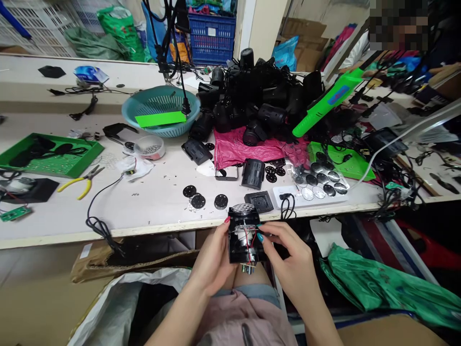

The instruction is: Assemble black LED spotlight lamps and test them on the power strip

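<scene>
My left hand (216, 257) grips the left side of an opened black plastic housing (235, 252), held above my lap in front of the table edge. Inside the housing sit a white round part and red wires (247, 240); a faceted clear lens (243, 208) shows at its top. A small circuit board (248, 267) hangs out at the bottom. My right hand (291, 250) has its thumb and index finger pinched together at the housing's right edge, near the wires. What lies between those fingertips is too small to make out.
Black housings (245, 91) pile up at the back beside a teal basket (161, 96). On the table are yellow-handled pliers (85, 182), a bowl of screws (149, 148), black discs (221, 201), a power strip (298, 197) and a green tray (72, 166). A green tool (327, 103) hangs at right.
</scene>
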`<action>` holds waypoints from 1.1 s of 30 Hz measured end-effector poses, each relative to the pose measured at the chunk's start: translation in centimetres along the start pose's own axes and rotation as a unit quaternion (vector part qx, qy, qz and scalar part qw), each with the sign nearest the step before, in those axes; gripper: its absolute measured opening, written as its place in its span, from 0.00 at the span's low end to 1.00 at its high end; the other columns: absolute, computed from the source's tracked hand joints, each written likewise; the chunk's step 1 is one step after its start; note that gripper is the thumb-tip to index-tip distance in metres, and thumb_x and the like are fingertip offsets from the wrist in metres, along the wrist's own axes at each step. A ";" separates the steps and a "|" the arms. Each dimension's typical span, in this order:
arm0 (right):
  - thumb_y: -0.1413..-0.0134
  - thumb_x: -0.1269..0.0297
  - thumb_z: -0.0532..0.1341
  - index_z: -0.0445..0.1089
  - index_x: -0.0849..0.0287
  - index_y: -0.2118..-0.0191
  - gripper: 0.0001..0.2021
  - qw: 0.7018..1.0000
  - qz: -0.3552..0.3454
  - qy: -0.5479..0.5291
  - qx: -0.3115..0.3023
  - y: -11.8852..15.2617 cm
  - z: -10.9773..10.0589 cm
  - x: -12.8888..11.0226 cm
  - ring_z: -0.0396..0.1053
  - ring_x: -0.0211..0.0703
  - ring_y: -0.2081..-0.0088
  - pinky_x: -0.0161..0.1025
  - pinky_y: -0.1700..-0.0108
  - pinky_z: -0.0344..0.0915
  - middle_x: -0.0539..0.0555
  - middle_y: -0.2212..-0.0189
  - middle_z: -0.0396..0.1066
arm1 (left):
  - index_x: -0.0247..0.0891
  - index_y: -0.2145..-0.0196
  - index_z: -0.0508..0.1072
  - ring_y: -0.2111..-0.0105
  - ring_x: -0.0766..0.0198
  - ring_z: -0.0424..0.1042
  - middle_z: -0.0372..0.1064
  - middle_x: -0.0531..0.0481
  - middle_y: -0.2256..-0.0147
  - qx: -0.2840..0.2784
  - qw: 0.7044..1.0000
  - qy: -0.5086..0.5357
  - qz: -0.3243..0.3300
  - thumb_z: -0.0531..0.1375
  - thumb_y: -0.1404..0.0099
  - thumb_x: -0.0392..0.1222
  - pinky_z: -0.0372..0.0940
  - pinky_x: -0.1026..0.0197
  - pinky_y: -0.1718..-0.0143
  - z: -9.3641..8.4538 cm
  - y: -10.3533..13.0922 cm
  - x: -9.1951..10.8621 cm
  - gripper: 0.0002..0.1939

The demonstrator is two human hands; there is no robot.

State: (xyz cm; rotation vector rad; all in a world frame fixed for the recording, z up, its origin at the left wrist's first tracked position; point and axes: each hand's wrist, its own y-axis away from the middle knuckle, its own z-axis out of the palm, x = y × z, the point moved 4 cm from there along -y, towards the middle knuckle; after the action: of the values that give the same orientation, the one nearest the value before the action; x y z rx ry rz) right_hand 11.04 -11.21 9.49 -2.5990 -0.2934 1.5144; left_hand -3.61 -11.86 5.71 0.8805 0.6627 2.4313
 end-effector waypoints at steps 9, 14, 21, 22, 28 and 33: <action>0.38 0.75 0.57 0.70 0.55 0.65 0.09 0.997 -0.054 0.046 0.022 0.1 0.0 -0.7 0.72 0.37 0.62 0.34 0.58 0.69 0.49 0.67 0.74 | 0.39 0.49 0.74 0.58 0.59 0.74 0.76 0.47 0.52 0.017 0.992 -0.104 0.076 0.65 0.38 0.50 0.64 0.65 0.65 0.1 0.5 -0.3 0.22; 0.39 0.77 0.56 0.70 0.55 0.64 0.10 0.996 -0.061 0.053 0.045 0.6 0.8 -0.4 0.72 0.34 0.63 0.31 0.58 0.67 0.48 0.67 0.74 | 0.38 0.45 0.70 0.52 0.52 0.73 0.76 0.45 0.52 0.029 0.986 -0.126 0.103 0.65 0.39 0.50 0.65 0.60 0.56 -0.3 0.7 -0.5 0.27; 0.39 0.69 0.60 0.72 0.53 0.65 0.05 0.996 0.036 -0.076 0.026 -0.1 1.8 1.3 0.72 0.36 0.63 0.31 0.60 0.69 0.48 0.67 0.73 | 0.40 0.49 0.73 0.55 0.54 0.74 0.77 0.47 0.53 0.056 0.989 -0.101 0.095 0.64 0.39 0.51 0.65 0.63 0.64 -0.6 0.2 -0.4 0.23; 0.38 0.66 0.59 0.71 0.52 0.62 0.04 0.992 0.055 -0.106 0.041 0.1 1.8 1.6 0.72 0.37 0.61 0.32 0.59 0.69 0.49 0.64 0.73 | 0.40 0.49 0.73 0.55 0.54 0.74 0.77 0.47 0.53 0.063 0.990 -0.086 0.094 0.65 0.39 0.51 0.65 0.63 0.64 -0.7 0.2 -0.3 0.23; 0.39 0.55 0.58 0.60 0.52 0.43 0.20 0.992 0.051 -0.117 0.003 3.9 3.7 3.7 0.70 0.48 0.47 0.44 0.47 0.69 0.57 0.49 0.69 | 0.45 0.43 0.68 0.52 0.53 0.73 0.75 0.46 0.51 0.061 0.989 0.004 0.136 0.70 0.47 0.54 0.67 0.59 0.57 -0.9 0.8 1.1 0.35; 0.49 0.63 0.65 0.60 0.55 0.44 0.26 0.996 0.083 -0.025 -0.007 5.4 4.5 4.6 0.73 0.45 0.57 0.41 0.53 0.71 0.55 0.57 0.73 | 0.51 0.34 0.51 0.59 0.56 0.75 0.76 0.48 0.56 0.009 0.986 -0.086 0.145 0.76 0.58 0.35 0.68 0.57 0.56 -0.2 1.1 1.7 0.58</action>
State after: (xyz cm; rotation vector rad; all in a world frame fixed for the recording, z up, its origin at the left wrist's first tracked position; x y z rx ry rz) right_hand 9.93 -15.44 2.31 -2.6580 -0.0955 1.6356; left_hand -5.17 -11.81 6.99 1.2545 0.5243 2.5618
